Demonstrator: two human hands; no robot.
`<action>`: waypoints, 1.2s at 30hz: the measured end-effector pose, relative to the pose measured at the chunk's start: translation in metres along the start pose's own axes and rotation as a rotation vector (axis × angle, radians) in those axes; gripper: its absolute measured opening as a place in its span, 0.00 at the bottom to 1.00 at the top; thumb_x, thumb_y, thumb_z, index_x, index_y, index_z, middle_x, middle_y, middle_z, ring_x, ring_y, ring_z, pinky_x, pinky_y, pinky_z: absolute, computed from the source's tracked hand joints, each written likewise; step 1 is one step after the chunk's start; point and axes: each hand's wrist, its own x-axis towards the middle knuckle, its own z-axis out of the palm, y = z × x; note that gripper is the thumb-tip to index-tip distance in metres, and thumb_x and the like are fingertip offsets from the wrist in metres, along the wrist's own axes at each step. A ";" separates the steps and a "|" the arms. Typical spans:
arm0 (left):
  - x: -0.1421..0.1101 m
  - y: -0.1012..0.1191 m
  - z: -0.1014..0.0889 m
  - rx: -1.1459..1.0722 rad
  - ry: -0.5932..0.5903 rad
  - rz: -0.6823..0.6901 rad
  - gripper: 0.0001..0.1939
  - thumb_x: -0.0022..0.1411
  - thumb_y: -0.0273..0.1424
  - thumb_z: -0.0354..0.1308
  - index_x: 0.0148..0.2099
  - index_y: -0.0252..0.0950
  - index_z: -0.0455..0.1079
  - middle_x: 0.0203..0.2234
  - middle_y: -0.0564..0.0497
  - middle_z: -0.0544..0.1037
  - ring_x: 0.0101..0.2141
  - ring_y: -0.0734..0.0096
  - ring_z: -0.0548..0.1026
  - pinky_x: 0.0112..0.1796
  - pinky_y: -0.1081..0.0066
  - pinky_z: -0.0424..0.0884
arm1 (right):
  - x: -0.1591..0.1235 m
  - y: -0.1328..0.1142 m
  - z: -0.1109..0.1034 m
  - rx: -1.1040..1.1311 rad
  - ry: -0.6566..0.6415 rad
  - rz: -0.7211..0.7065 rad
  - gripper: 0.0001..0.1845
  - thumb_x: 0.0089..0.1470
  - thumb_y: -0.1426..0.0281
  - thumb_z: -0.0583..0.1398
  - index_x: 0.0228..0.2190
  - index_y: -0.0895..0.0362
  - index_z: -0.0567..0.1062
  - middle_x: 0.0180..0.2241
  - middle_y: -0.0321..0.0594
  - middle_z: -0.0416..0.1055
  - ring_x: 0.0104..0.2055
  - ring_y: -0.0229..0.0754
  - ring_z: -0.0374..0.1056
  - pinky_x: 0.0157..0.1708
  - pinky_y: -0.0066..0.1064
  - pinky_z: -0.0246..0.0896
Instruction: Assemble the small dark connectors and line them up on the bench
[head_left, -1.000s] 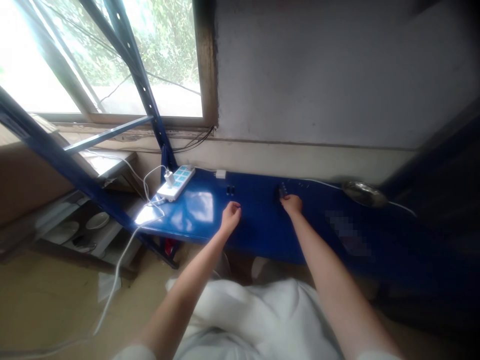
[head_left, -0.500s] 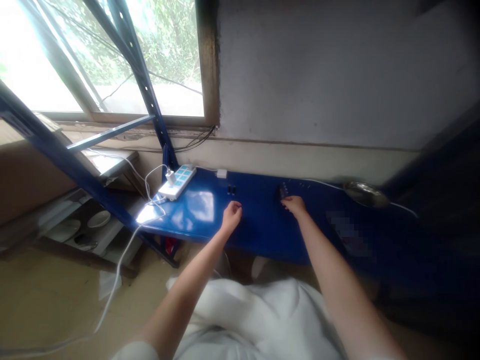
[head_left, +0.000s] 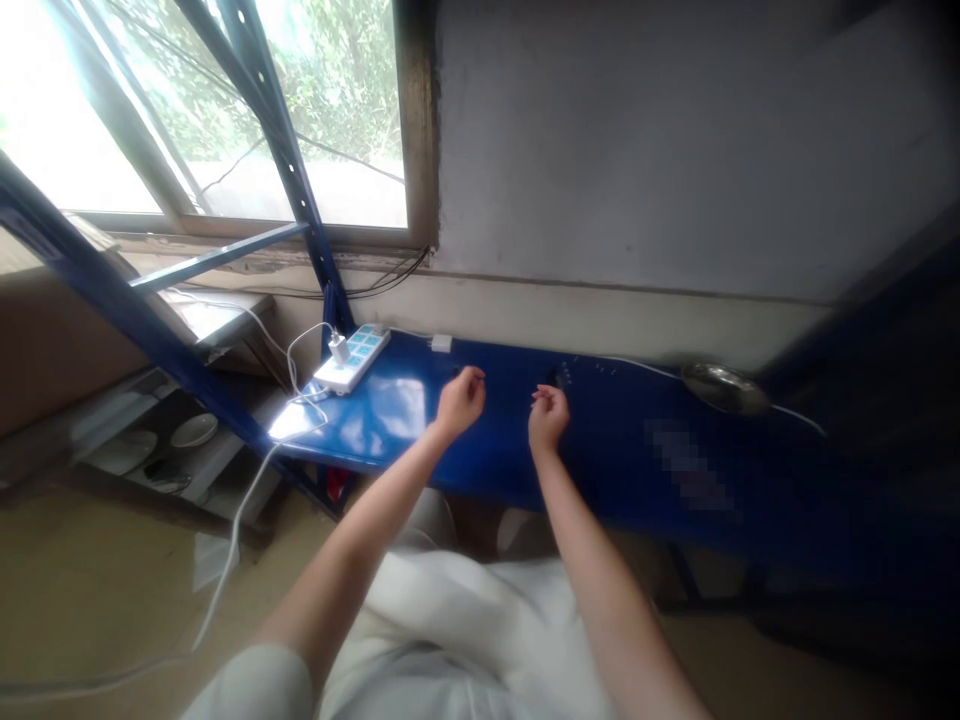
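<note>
- Two bare hands, both yours, show in the head view, side by side and apart, over a blue table (head_left: 499,450).
- Your left hand (head_left: 461,402): fingers curled well in; whether anything is pinched between them cannot be told.
- A small dark item (head_left: 455,370) sits just beyond your left hand, mostly hidden behind it.
- Your right hand (head_left: 549,418): fingers bent inward, partly closed; any contents cannot be made out.
- Small clear pieces (head_left: 565,373) lie on the table just beyond your right hand's fingers; the dark shape beside them is too blurred to identify.
- Farther out to the right of your right hand: tiny pale pieces (head_left: 604,368), then, well apart from it, a shiny metal disc (head_left: 726,388).
- Beyond your left hand, near the table's back edge: a white adapter (head_left: 441,343).
- Left of your left hand: a white power strip (head_left: 361,360), bearing a white plug (head_left: 339,348); a white cable (head_left: 237,520) hangs off the table.
</note>
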 end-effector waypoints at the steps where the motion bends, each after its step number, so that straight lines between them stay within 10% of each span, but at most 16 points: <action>1: 0.016 0.002 -0.006 0.032 0.013 0.024 0.09 0.54 0.28 0.52 0.40 0.38 0.67 0.22 0.53 0.68 0.24 0.74 0.64 0.31 0.75 0.60 | -0.002 0.000 0.002 0.003 -0.013 -0.013 0.16 0.46 0.73 0.45 0.34 0.59 0.68 0.30 0.42 0.70 0.33 0.38 0.67 0.34 0.29 0.62; 9: 0.106 -0.017 -0.030 0.502 -0.525 0.248 0.12 0.38 0.25 0.64 0.30 0.35 0.69 0.33 0.46 0.69 0.42 0.58 0.63 0.47 0.62 0.55 | -0.014 0.006 0.002 -0.010 -0.049 -0.060 0.15 0.47 0.71 0.46 0.34 0.58 0.69 0.31 0.42 0.69 0.34 0.39 0.67 0.37 0.31 0.62; 24: 0.105 -0.033 -0.015 0.930 -0.781 0.273 0.06 0.48 0.25 0.57 0.32 0.33 0.71 0.39 0.42 0.71 0.45 0.56 0.61 0.42 0.63 0.54 | -0.018 0.011 0.004 -0.017 -0.063 -0.258 0.13 0.47 0.73 0.47 0.29 0.57 0.71 0.27 0.41 0.70 0.31 0.40 0.67 0.35 0.33 0.64; 30: 0.103 -0.023 -0.014 0.904 -0.761 0.353 0.05 0.52 0.27 0.54 0.31 0.31 0.70 0.37 0.40 0.72 0.43 0.55 0.65 0.42 0.61 0.55 | -0.018 0.013 0.004 -0.028 -0.069 -0.263 0.13 0.47 0.73 0.47 0.29 0.57 0.71 0.27 0.42 0.70 0.31 0.41 0.67 0.35 0.34 0.64; 36: 0.090 -0.007 -0.001 0.457 -0.403 0.221 0.09 0.58 0.32 0.49 0.38 0.33 0.66 0.30 0.46 0.73 0.32 0.67 0.69 0.36 0.68 0.61 | -0.018 0.004 0.003 0.005 -0.136 -0.252 0.12 0.50 0.70 0.47 0.31 0.57 0.70 0.29 0.43 0.70 0.33 0.40 0.66 0.37 0.33 0.62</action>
